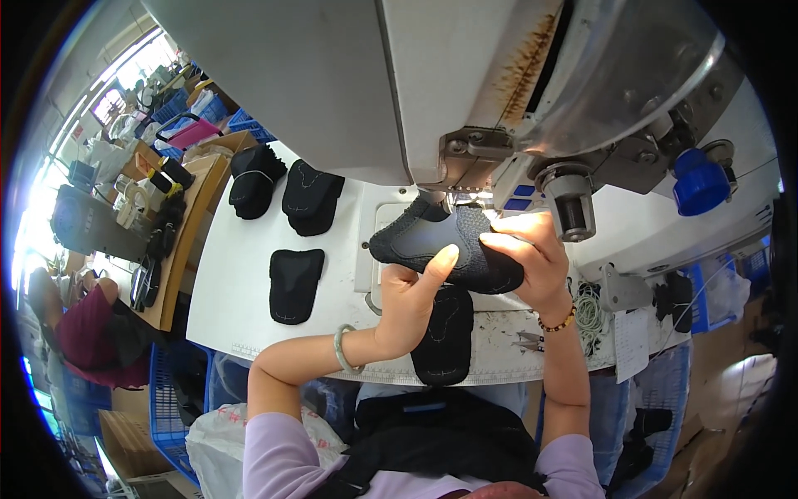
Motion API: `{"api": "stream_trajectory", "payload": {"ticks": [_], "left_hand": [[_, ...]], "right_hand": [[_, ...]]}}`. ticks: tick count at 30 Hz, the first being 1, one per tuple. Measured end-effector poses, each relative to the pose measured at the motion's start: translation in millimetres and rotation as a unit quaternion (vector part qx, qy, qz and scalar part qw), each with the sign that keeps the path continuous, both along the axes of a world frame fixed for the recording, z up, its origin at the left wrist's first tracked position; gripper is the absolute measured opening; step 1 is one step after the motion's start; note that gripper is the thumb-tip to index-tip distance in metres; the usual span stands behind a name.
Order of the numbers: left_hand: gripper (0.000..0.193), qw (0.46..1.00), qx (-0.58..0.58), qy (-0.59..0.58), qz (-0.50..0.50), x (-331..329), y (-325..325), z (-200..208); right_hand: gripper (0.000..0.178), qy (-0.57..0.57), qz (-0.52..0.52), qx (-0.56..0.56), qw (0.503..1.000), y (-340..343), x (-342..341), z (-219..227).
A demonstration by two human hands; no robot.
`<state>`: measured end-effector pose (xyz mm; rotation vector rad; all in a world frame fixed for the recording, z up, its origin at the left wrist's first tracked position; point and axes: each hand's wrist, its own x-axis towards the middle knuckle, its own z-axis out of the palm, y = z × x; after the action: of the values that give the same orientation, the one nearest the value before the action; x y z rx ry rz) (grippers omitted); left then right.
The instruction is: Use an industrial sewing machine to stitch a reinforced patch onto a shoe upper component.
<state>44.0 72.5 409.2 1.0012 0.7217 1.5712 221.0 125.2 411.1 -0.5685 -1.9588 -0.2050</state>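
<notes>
"Head view: what do the fingers hold?"

"Both sets are closed on one black mesh fabric piece (472, 226): the left hand (406, 306) has its thumb on top, and the right hand (539, 264) pinches its right end."

"And beyond the fingertips?"

"A sewing machine (332, 91) stands just ahead. A flat black fabric panel (446, 341) lies nearside of the left fingers, thread snips (529, 340) nearside of the right, a black fabric stack (310, 200) farther left."

"Any writing?"

"Right of the right hand, a paper sheet (631, 346) bears print too small to read; well nearside of the left fingers, a plastic bag (218, 449) shows red printing."
</notes>
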Motion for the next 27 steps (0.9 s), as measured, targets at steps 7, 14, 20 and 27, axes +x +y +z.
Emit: {"api": "stream_trajectory", "payload": {"ticks": [7, 14, 20, 27], "left_hand": [[0.013, 0.999, -0.016, 0.043, -0.007, 0, -2, 0], [0.01, 0.995, 0.024, 0.096, 0.015, 4, -1, 4], [0.013, 0.99, 0.006, 0.138, 0.02, -3, 5, 7], [0.022, 0.992, -0.029, 0.12, -0.005, -15, 14, 4]], "right_hand": [[0.024, 0.005, 0.065, -0.077, 0.995, 4, 5, -5], [0.021, 0.011, 0.084, -0.135, 0.987, 9, 11, -4], [0.025, 0.015, 0.084, -0.159, 0.984, 11, 12, -11], [0.035, -0.001, 0.056, -0.154, 0.986, 4, 8, -1]]}}
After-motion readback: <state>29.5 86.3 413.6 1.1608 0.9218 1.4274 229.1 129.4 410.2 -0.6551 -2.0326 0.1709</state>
